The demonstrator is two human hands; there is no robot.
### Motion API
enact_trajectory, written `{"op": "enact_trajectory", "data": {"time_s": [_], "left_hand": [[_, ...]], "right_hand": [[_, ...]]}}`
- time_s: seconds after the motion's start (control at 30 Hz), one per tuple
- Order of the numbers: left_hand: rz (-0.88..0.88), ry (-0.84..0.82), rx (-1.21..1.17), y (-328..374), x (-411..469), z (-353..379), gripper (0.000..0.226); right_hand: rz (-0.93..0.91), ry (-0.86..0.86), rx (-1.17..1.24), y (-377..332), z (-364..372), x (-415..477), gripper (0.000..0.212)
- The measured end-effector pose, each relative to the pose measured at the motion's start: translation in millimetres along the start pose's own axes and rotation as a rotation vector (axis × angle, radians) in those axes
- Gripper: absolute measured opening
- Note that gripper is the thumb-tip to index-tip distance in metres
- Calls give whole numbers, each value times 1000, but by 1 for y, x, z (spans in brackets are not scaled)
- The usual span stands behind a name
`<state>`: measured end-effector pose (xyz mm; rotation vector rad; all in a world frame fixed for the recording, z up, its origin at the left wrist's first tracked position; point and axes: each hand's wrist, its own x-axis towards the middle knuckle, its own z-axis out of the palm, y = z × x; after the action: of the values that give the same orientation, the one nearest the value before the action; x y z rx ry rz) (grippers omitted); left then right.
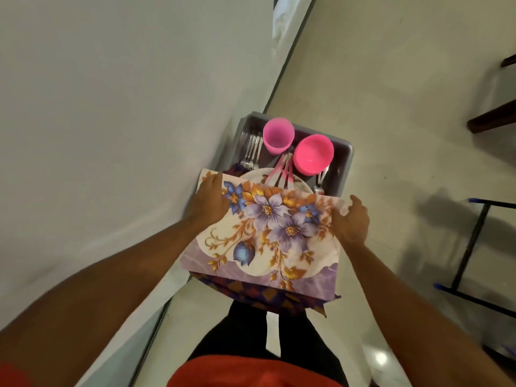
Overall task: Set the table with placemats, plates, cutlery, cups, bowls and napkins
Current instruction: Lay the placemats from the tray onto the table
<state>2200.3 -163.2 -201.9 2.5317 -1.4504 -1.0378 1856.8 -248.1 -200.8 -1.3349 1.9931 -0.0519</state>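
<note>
A grey bin (347,152) stands on the floor against the wall. Inside it are a pink cup (277,135), a pink bowl (314,155), metal forks (252,152), pink-handled cutlery (283,174), a spoon (321,181) and a white plate (261,174). Over its near part I hold a floral placemat (265,233). My left hand (210,201) grips the placemat's left edge and my right hand (350,219) grips its right edge. A purple and orange patterned cloth (268,296) shows beneath the placemat.
A white wall (111,135) runs along the left. Pale tiled floor (377,93) lies to the right. Dark wooden furniture legs (494,118) stand at the far right, and a black metal frame with blue feet (472,247) is at the right.
</note>
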Motion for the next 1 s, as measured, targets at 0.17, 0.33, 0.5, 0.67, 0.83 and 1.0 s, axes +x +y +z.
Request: {"op": "enact_trajectory", "data": {"time_s": [0.17, 0.33, 0.5, 0.67, 0.83, 1.0], "left_hand": [[-61, 19, 20, 21, 71, -2, 74], [-79, -37, 102, 30, 104, 2, 62], [-5, 100, 202, 15, 100, 19, 60], [-8, 58, 239, 4, 97, 25, 58], [-11, 36, 223, 11, 92, 20, 59], [-42, 31, 227, 20, 79, 14, 59]], "right_hand": [[39, -1, -72, -25, 24, 46, 75], [75, 41, -45, -29, 44, 56, 69], [55, 79, -56, -12, 46, 45, 64], [117, 81, 16, -4, 54, 40, 49], [85, 116, 51, -2, 55, 41, 45], [96, 101, 86, -4, 44, 37, 45]]}}
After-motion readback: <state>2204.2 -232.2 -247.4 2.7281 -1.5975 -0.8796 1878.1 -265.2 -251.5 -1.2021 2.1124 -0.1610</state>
